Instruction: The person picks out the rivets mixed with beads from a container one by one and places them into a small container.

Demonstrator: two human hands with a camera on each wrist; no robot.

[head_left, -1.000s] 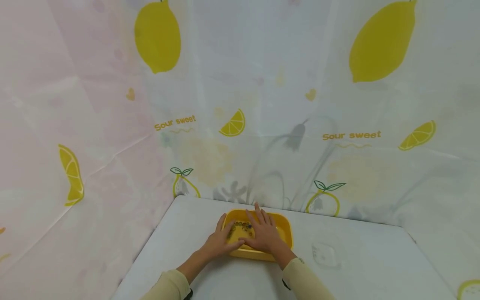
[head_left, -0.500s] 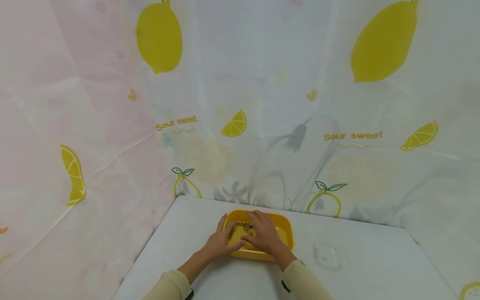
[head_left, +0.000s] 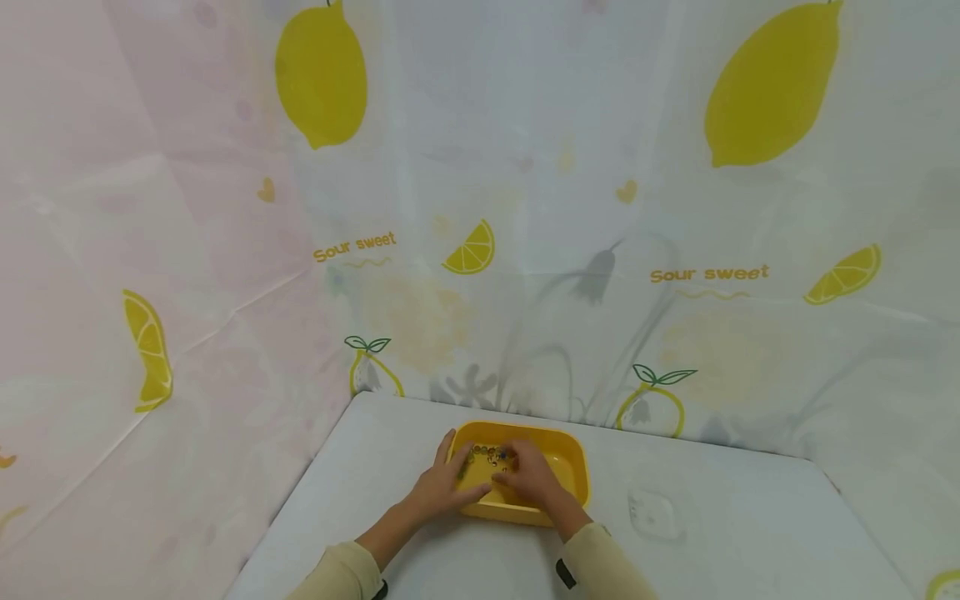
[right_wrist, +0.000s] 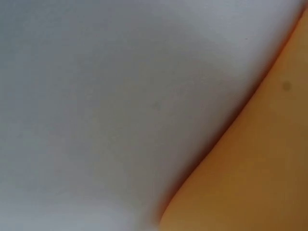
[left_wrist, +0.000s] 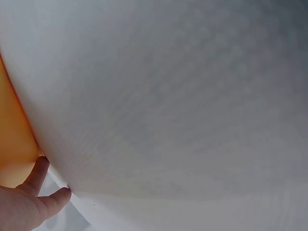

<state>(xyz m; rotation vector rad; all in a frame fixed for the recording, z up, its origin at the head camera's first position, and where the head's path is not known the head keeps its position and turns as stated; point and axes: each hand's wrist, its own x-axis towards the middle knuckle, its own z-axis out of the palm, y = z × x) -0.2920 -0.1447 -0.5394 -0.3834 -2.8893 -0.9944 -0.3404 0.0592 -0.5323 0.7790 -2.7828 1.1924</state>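
Note:
A yellow plastic tub [head_left: 572,460] stands on the white table. Inside it, toward the left and back, lie several small shiny marbles [head_left: 484,451], partly in a row; one near the right fingertips looks blue. My left hand [head_left: 438,488] rests on the tub's left side, thumb along the front and fingers spread at the left rim. In the left wrist view, two fingers [left_wrist: 36,175] touch the tub's edge. My right hand [head_left: 534,478] reaches down into the tub, its fingers bent beside the marbles and its thumb apart from them. The right wrist view shows only the tub's orange-looking wall [right_wrist: 255,168] and the tabletop.
A clear, roughly square object [head_left: 655,515] lies on the table [head_left: 738,517] to the right of the tub. Behind and to the left hangs a lemon-printed cloth [head_left: 540,333], meeting the table's back edge.
My right hand has come down from spread fingers above the tub to bent fingers among the marbles. My left hand has stayed at the tub's left side.

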